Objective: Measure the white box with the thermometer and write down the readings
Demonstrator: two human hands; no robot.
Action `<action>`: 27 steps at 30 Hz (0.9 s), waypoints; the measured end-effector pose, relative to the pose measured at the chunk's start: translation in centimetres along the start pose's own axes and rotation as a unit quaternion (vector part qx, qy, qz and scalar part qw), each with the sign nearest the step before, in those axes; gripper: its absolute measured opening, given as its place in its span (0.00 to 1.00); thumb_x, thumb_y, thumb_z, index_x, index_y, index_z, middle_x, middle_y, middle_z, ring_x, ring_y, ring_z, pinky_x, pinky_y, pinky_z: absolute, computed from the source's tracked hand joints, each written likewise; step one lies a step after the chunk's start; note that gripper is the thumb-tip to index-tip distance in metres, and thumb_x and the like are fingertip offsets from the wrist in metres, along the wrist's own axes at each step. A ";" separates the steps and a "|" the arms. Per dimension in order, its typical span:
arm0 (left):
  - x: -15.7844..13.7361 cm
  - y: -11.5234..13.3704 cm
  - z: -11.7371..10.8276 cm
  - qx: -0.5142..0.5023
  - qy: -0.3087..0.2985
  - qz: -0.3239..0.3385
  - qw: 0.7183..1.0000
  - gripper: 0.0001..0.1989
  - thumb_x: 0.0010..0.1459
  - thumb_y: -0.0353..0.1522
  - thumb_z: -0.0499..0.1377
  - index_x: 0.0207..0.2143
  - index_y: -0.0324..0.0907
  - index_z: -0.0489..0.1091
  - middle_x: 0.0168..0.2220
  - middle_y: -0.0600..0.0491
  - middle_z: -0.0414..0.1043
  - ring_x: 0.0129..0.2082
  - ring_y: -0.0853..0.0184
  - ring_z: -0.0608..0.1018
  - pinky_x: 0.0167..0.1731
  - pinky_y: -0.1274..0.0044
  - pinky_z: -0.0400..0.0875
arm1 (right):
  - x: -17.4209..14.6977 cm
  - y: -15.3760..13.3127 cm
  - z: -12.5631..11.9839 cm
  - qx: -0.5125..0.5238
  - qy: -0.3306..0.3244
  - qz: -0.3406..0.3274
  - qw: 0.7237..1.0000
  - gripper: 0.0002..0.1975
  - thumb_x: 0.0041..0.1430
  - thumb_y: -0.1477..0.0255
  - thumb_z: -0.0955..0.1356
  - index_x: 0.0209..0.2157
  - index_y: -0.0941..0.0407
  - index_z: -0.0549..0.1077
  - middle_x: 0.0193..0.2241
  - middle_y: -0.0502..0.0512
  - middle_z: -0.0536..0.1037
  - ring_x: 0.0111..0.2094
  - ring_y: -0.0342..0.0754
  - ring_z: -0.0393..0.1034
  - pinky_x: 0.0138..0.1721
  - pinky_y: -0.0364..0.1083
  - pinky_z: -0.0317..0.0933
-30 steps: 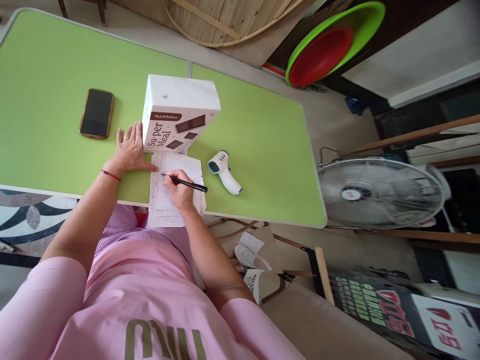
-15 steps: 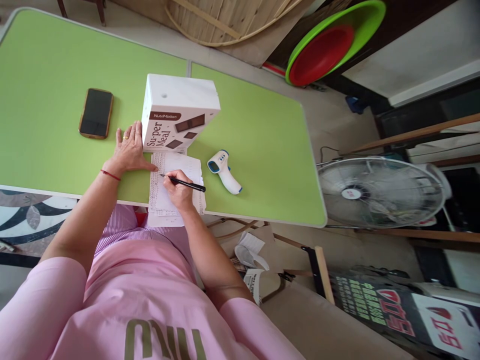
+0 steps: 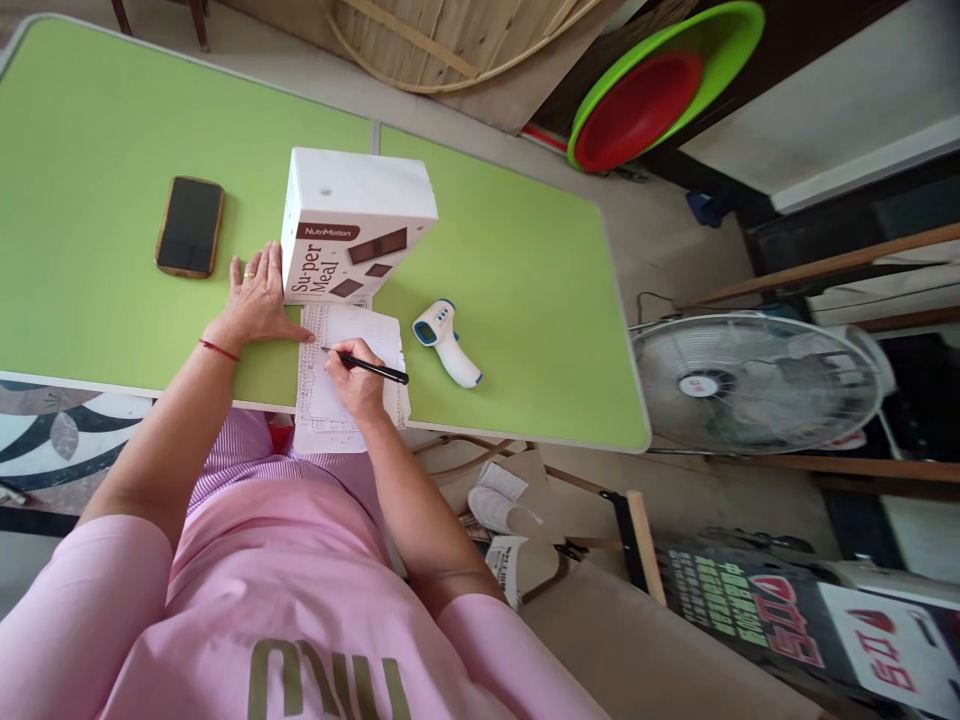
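Note:
A black pen [image 3: 382,370] is pinched in my right hand [image 3: 358,383], its tip at the written part of a sheet of paper [image 3: 367,330]. Handwriting runs down the left side of the sheet, which lies at the table's near edge. My left hand [image 3: 259,295] lies flat with fingers spread, the thumb at the paper's left edge and the fingers beside a white box [image 3: 360,190]. The box stands upright just behind the paper and bears the words "NutriMotion Su·per Meal". To the right of the paper lies a white and blue infrared thermometer [image 3: 448,343].
The green folding table [image 3: 525,260] has a pale metal rim. A phone [image 3: 190,227] lies left of the box. Beyond the table's right end stands a fan [image 3: 705,385]. Green and red basins [image 3: 637,110] lean at the back. Loose papers [image 3: 499,510] lie below the near edge.
The view has shifted very slightly, so everything sits a little further left. Both hands, the pen and the box keep nearly the same places relative to the table.

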State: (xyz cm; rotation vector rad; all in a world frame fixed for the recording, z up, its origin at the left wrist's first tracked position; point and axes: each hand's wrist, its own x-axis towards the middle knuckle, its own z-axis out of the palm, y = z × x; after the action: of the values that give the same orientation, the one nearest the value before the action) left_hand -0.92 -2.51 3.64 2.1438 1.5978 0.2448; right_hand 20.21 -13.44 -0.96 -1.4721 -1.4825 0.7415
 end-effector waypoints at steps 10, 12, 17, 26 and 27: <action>0.1 -0.3 0.3 -0.004 0.007 0.007 1.000 0.87 0.45 0.66 0.78 0.89 0.34 0.37 0.89 0.29 0.37 0.88 0.22 0.45 0.86 0.41 0.31 | -0.2 0.4 0.0 0.014 0.017 -0.017 1.000 0.10 0.65 0.58 0.70 0.34 0.48 0.72 0.26 0.47 0.77 0.28 0.48 0.72 0.34 0.47 0.71; 0.1 -0.3 0.2 -0.001 0.005 0.007 1.000 0.86 0.46 0.66 0.78 0.89 0.33 0.37 0.89 0.28 0.36 0.88 0.22 0.45 0.85 0.41 0.31 | -0.2 0.5 0.0 0.022 0.040 -0.017 0.999 0.11 0.65 0.57 0.70 0.34 0.48 0.72 0.26 0.47 0.77 0.28 0.48 0.73 0.35 0.48 0.72; 0.0 -0.1 0.0 0.002 -0.005 0.001 1.000 0.87 0.46 0.66 0.77 0.88 0.29 0.37 0.89 0.27 0.35 0.88 0.23 0.44 0.86 0.42 0.30 | -0.2 0.4 0.2 0.014 0.056 -0.001 0.998 0.10 0.65 0.59 0.70 0.33 0.48 0.72 0.26 0.47 0.79 0.28 0.48 0.74 0.35 0.48 0.73; 0.0 -0.1 0.2 0.009 0.004 -0.001 1.000 0.88 0.45 0.67 0.78 0.89 0.32 0.36 0.89 0.28 0.37 0.87 0.23 0.46 0.86 0.41 0.32 | -0.1 0.5 0.2 -0.002 0.048 -0.004 0.999 0.10 0.63 0.59 0.70 0.32 0.48 0.70 0.24 0.46 0.77 0.27 0.48 0.72 0.33 0.47 0.71; 0.0 -0.1 0.1 0.010 0.001 -0.001 1.000 0.88 0.45 0.67 0.78 0.89 0.32 0.36 0.89 0.27 0.37 0.88 0.23 0.46 0.86 0.41 0.31 | -0.1 0.6 0.1 -0.002 0.050 -0.007 0.999 0.10 0.64 0.58 0.70 0.32 0.48 0.70 0.24 0.46 0.77 0.27 0.48 0.72 0.34 0.47 0.71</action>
State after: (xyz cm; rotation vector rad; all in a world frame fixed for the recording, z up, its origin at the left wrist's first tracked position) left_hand -0.97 -2.50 3.48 2.1571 1.6115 0.2313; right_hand 20.32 -13.50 -1.54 -1.4788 -1.4178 0.6473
